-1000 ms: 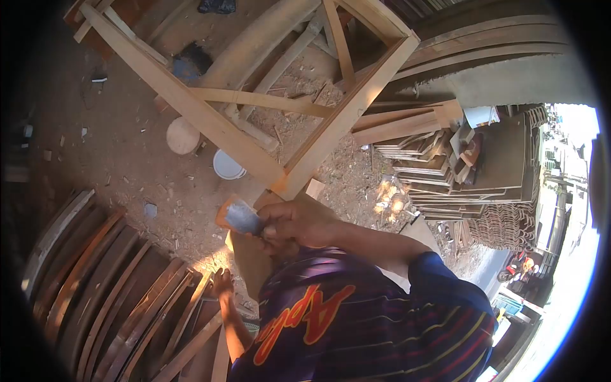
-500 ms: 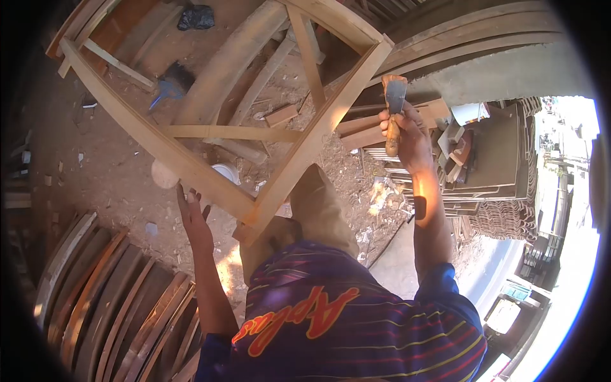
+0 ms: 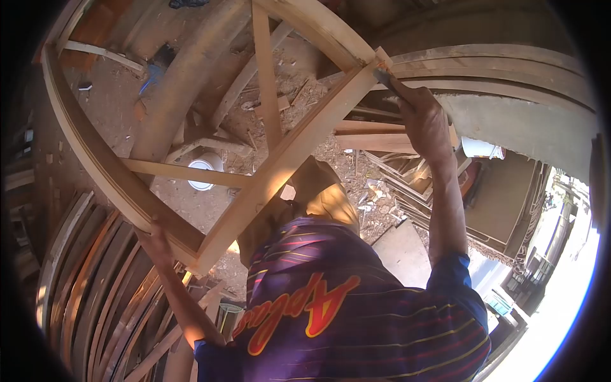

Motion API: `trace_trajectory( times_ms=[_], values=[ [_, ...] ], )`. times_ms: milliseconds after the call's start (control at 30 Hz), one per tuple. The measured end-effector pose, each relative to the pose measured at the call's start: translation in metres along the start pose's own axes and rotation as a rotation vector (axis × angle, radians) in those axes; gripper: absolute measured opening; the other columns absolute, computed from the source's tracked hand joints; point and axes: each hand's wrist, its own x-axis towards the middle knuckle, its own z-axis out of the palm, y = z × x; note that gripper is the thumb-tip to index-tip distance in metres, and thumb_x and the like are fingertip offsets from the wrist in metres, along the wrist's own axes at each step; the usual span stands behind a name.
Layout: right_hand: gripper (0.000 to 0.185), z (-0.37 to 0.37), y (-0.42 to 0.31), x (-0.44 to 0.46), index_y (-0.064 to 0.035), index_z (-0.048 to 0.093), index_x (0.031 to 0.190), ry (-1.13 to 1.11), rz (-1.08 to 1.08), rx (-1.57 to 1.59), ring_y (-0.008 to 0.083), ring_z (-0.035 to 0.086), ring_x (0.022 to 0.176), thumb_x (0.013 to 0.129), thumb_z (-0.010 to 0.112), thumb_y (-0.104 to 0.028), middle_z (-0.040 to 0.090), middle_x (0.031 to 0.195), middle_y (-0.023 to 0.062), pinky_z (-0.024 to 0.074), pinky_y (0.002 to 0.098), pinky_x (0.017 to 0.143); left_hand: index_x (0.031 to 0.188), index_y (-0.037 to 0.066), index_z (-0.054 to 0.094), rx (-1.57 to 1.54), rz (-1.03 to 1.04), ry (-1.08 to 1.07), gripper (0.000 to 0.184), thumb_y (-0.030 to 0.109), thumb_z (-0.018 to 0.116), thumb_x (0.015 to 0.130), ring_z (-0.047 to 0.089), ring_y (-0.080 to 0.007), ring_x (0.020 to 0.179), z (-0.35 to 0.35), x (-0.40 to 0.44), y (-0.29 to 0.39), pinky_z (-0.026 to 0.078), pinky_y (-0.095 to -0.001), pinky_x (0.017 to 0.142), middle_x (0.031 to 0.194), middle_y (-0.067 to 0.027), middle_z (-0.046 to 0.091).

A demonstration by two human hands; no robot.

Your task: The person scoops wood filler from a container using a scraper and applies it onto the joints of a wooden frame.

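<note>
At the frame corner (image 3: pixel 377 67), the right hand (image 3: pixel 425 120) clenches a scraper (image 3: pixel 388 81).

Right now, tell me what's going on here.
A person is working on a wooden frame with a flat-bladed scraper. The right hand holds the scraper with its blade at the frame's upper right corner. The left hand is at the frame's side, near the corner closest to the body. Curved wooden pieces stand in a row at the lower left.
</note>
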Motion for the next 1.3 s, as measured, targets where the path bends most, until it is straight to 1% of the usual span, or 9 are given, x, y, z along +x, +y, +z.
trace_trajectory(
  times_ms=[100,133,333,400,567,633,1000,1267,1300],
  values=[
    [0.033,0.001,0.008,0.015,-0.01,0.069,0.127,-0.043,-0.014,-0.012,0.0301,0.066,0.082,0.094,0.065,-0.009,0.063,0.087,0.015,0.0512,0.0421,0.074,0.144,-0.011,0.038,0.002,-0.039,0.001,0.065,0.023,0.062,0.094,0.055,-0.0266,0.116,0.002,0.001,0.001,0.043,-0.0378,0.102,0.132,-0.0206,0.056],
    [0.033,0.0,0.007,0.02,-0.0105,0.068,0.127,-0.065,-0.025,-0.045,0.0316,0.066,0.081,0.094,0.065,-0.01,0.062,0.088,0.0147,0.0511,0.0448,0.072,0.144,-0.011,0.038,0.01,-0.044,0.001,0.065,0.023,0.062,0.094,0.055,-0.0266,0.116,0.0,0.003,-0.002,0.043,-0.0378,0.102,0.132,-0.0206,0.056],
    [0.034,-0.009,-0.002,0.023,-0.0098,0.066,0.128,-0.195,-0.019,-0.23,0.0336,0.067,0.077,0.095,0.063,-0.01,0.062,0.091,0.0152,0.0528,0.0456,0.066,0.144,-0.011,0.039,-0.027,-0.086,-0.014,0.067,0.024,0.065,0.092,0.056,-0.0276,0.115,-0.006,0.006,-0.019,0.044,-0.0378,0.1,0.132,-0.0212,0.056],
    [0.033,-0.012,0.001,0.029,-0.0094,0.066,0.128,-0.171,-0.011,-0.203,0.034,0.068,0.077,0.095,0.062,-0.01,0.062,0.091,0.0155,0.0532,0.0458,0.066,0.144,-0.01,0.039,-0.003,-0.098,0.092,0.069,0.025,0.068,0.092,0.056,-0.0281,0.115,-0.002,0.003,-0.019,0.045,-0.0382,0.1,0.131,-0.0211,0.056],
    [0.032,-0.009,0.006,0.034,-0.0084,0.067,0.126,-0.201,0.005,-0.202,0.0343,0.068,0.075,0.095,0.062,-0.01,0.062,0.091,0.0162,0.0536,0.0476,0.066,0.145,-0.009,0.038,-0.004,-0.071,0.056,0.071,0.028,0.069,0.092,0.055,-0.0281,0.117,-0.007,0.005,-0.029,0.044,-0.0395,0.102,0.133,-0.0208,0.055],
    [0.035,-0.013,0.006,0.03,-0.008,0.06,0.129,-0.162,-0.076,-0.17,0.0361,0.069,0.071,0.094,0.055,-0.007,0.06,0.089,0.0156,0.0546,0.0466,0.058,0.145,-0.008,0.038,0.021,-0.052,0.052,0.072,0.029,0.069,0.092,0.054,-0.0281,0.118,-0.009,0.005,-0.028,0.043,-0.0399,0.102,0.134,-0.0207,0.054],
    [0.034,-0.014,0.009,0.036,-0.0105,0.061,0.124,-0.161,-0.077,-0.164,0.0357,0.068,0.073,0.091,0.056,-0.005,0.059,0.086,0.0151,0.0553,0.0461,0.061,0.147,-0.008,0.037,0.01,-0.16,0.086,0.075,0.033,0.067,0.093,0.054,-0.0299,0.121,-0.001,0.002,-0.013,0.043,-0.0404,0.103,0.137,-0.0216,0.053],
    [0.03,-0.002,-0.003,0.032,-0.0109,0.062,0.119,-0.151,-0.134,-0.083,0.0358,0.068,0.072,0.09,0.059,-0.005,0.059,0.084,0.0138,0.0558,0.046,0.061,0.148,-0.007,0.036,-0.007,-0.128,0.05,0.076,0.034,0.068,0.093,0.054,-0.0293,0.121,-0.013,0.008,-0.043,0.043,-0.04,0.103,0.137,-0.0208,0.053],
    [0.031,-0.01,-0.008,0.032,-0.0089,0.062,0.122,-0.215,-0.103,-0.132,0.0351,0.069,0.075,0.091,0.062,-0.006,0.061,0.088,0.0144,0.0558,0.0453,0.063,0.148,-0.007,0.037,-0.018,-0.116,0.043,0.076,0.034,0.069,0.093,0.054,-0.029,0.121,-0.013,0.007,-0.039,0.043,-0.04,0.103,0.137,-0.0207,0.053]
  ],
)
